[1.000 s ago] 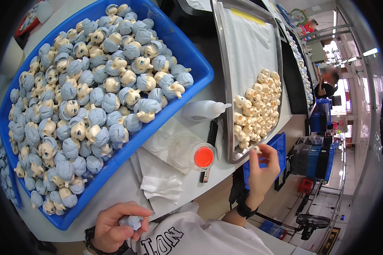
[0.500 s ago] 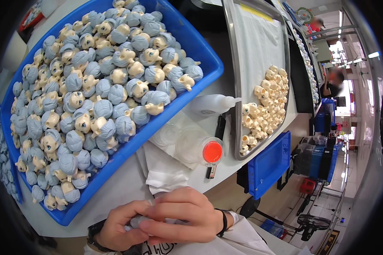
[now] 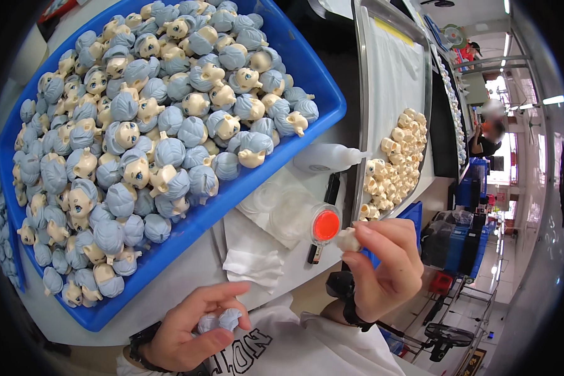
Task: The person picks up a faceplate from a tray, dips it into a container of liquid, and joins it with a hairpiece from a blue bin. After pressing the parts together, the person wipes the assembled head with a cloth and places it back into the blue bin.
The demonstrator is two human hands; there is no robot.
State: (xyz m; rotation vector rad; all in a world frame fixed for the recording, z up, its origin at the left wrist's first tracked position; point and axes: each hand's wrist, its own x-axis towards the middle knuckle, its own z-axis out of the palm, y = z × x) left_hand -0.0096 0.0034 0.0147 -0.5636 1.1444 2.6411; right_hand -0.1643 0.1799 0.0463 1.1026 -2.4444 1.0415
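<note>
My left hand [image 3: 185,331] is curled palm up near my body, its fingers around light blue doll hair pieces [image 3: 229,319]; how many it holds is partly hidden. Farther right, my right hand [image 3: 391,266] pinches a small cream doll-head part [image 3: 348,239] between thumb and fingers, in front of the red-lidded jar [image 3: 288,216]. Beyond it, more cream parts [image 3: 398,156] are heaped on a paper-lined metal tray [image 3: 395,69]. At the left, a blue bin [image 3: 244,188] is piled with doll heads [image 3: 122,135] with blue hair.
Between bin and tray stand a white squeeze bottle [image 3: 323,158] and a black pen-like object [image 3: 333,188]. A white cloth [image 3: 254,268] lies at the table's near edge. A black fan [image 3: 448,335] stands on the floor at right; another person [image 3: 485,141] is in the background.
My hands were together near my body and have separated. The right one has moved right and up, now showing a cream part in its fingers; the left has opened somewhat around the hair pieces.
</note>
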